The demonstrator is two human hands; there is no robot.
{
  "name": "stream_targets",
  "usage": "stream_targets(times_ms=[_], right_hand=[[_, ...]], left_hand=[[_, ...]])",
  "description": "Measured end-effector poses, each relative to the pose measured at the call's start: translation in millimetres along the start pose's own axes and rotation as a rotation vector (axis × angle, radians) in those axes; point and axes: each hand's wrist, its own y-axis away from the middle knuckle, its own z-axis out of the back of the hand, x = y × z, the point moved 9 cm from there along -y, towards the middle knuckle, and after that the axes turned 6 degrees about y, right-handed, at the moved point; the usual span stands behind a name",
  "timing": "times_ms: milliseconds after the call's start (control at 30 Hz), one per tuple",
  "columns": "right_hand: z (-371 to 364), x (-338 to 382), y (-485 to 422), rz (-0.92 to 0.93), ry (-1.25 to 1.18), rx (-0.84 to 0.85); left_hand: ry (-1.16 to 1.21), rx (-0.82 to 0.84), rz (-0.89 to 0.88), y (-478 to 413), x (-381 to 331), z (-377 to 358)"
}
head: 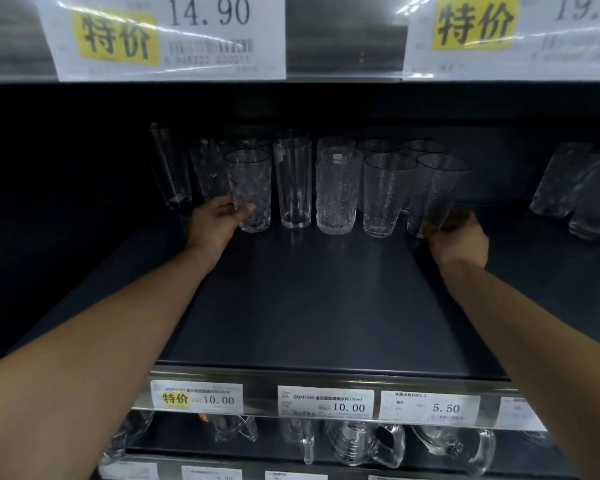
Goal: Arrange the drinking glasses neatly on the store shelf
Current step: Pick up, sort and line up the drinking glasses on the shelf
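Two bare forearms closest, stretched up from the bottom corners onto the dark shelf. Left hand at the left end of the front row, thumb across the lower front of a patterned glass, fingers wrapped behind it, grasping near the base; glass upright, whether standing on the shelf or just lifted cannot be told. Right hand at the right end, fingers curled tight round the foot of a dimpled glass, with the rim leaning to the right. Between the two, standing free and close beside one another well back on the shelf: a plain glass, a cut-pattern glass, a second dimpled glass. Behind them, back-row glasses dim in shadow. Further right, well apart, a blurred cluster of glasses. Along the front rail, price tags reading 10.00, 10.00 and 5.50; below these, handled mugs. Overhead, large price cards with yellow marks, one reading 14.90.
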Motion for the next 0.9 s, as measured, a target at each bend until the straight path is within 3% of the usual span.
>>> stream_targets(times_ms=[900], right_hand=[[-0.9,-2.0,-3.8,0.020,-0.009,0.000]], left_hand=[[-0.034,-0.042,0.016,6.7,-6.0,2.2]])
